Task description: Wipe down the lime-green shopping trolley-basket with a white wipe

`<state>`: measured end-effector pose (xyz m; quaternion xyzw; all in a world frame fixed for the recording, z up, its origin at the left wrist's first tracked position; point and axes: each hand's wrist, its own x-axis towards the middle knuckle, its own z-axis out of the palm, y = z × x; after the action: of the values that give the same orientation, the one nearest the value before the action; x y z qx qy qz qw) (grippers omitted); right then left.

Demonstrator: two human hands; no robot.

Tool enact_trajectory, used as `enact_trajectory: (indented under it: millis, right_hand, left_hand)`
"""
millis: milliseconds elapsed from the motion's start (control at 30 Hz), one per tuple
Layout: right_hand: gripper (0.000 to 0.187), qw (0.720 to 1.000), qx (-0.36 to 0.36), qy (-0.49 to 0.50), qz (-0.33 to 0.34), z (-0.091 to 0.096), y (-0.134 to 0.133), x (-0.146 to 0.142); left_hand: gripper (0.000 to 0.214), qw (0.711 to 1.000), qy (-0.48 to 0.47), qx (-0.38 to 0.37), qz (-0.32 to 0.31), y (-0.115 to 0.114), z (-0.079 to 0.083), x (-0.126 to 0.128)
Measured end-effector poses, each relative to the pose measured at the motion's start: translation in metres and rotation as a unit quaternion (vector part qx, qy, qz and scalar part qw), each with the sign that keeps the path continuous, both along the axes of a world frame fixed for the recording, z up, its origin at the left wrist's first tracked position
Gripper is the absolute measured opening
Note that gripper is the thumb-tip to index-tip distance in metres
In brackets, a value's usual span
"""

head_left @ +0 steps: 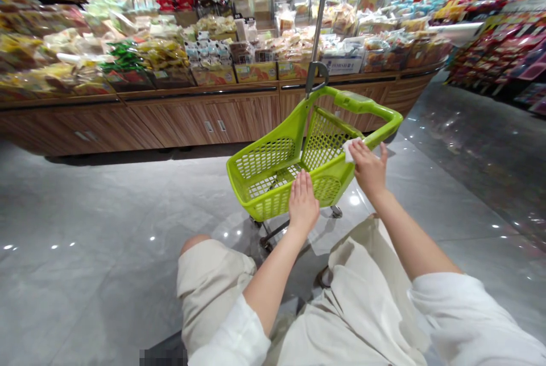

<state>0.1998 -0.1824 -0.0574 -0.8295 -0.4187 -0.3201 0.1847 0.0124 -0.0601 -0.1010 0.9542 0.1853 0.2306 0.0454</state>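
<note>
A lime-green shopping cart (273,156) with a mesh basket and a green handle bar stands on the grey floor in front of me. My left hand (302,202) lies flat with fingers together on the basket's near rim. My right hand (368,168) presses a small white cloth (350,149) against the basket's right upper edge, just below the handle. The basket looks empty. My bent knees in beige shorts show below.
A long wooden display counter (205,119) piled with packaged snacks runs across the back. A grey pole (319,19) rises from the cart. Shelves of red packages (503,48) stand at the right. Glossy grey floor tiles (94,229) spread to the left and right.
</note>
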Motion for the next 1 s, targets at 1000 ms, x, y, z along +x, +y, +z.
enact_trajectory:
  millis: [1000]
  right_hand:
    - [0.059, 0.999, 0.009, 0.02, 0.024, 0.007, -0.016, 0.012]
  left_hand:
    - [0.083, 0.999, 0.034, 0.024, -0.016, 0.006, 0.002, -0.009]
